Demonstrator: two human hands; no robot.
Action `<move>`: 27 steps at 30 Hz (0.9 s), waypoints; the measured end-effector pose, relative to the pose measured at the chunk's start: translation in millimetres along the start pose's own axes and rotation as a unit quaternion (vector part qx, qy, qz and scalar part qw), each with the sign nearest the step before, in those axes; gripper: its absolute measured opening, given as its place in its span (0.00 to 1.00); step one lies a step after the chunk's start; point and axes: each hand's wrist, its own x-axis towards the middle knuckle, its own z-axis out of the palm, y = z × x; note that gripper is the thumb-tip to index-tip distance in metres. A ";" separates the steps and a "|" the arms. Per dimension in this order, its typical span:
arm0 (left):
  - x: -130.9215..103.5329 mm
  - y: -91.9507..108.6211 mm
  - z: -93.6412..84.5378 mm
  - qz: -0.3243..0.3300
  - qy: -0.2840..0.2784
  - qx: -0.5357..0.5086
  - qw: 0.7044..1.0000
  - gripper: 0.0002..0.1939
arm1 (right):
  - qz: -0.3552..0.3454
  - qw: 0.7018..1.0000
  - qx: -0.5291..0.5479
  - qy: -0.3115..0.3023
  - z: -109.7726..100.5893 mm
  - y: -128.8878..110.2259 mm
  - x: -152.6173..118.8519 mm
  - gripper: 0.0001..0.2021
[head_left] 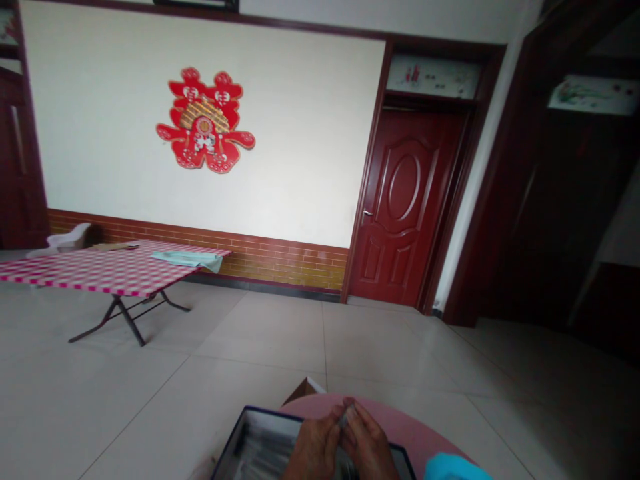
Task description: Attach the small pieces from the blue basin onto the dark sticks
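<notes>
Head view: left hand (315,445) and right hand (369,441) meet at bottom centre, fingertips of both pinched in on a small grey item (343,421), too blurred to identify. Beneath them, dark-rimmed tray (274,421) with blurry grey pieces (263,457) inside, by a pink round table (417,430). Bright blue object (453,469), bottom right. Checked table (100,272), left; red door (403,200), right of centre.

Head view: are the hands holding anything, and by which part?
The left hand and right hand apparently pinch a small greyish thing; what it is, and which part they grip, is too hidden to tell.
</notes>
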 end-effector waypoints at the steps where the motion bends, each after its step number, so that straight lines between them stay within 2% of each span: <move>1: -2.1 -2.3 1.9 0.009 0.011 0.024 1.000 0.24 | 0.001 1.000 0.001 0.001 0.5 -0.1 -0.2 0.29; 5: -10.7 -14.0 10.2 0.025 0.025 0.105 0.994 0.22 | 0.005 1.000 0.011 0.002 -0.7 0.3 1.3 0.30; 8: -14.8 -19.6 14.0 0.006 0.009 0.146 0.989 0.23 | 0.012 1.000 0.014 0.009 -3.7 4.0 5.1 0.30; 13: -11.8 -12.5 11.6 -0.041 -0.032 0.159 0.986 0.22 | 0.000 1.000 0.006 0.018 -5.1 9.6 8.9 0.31; 16: -5.2 -0.4 8.1 -0.044 -0.054 0.147 0.987 0.20 | -0.051 0.996 -0.070 0.037 -3.9 5.6 6.0 0.29; 19: 2.7 10.2 3.3 -0.058 -0.058 0.151 0.985 0.19 | -0.146 0.969 -0.191 0.052 -4.9 -0.1 3.2 0.28; 23: 14.3 12.8 -17.4 -0.050 -0.043 0.179 0.982 0.15 | -0.247 0.914 -0.305 0.104 -10.7 2.3 6.4 0.25; 27: 19.4 4.7 -58.4 -0.078 -0.096 0.246 0.961 0.12 | -0.258 0.882 -0.385 0.091 -14.5 14.2 14.3 0.24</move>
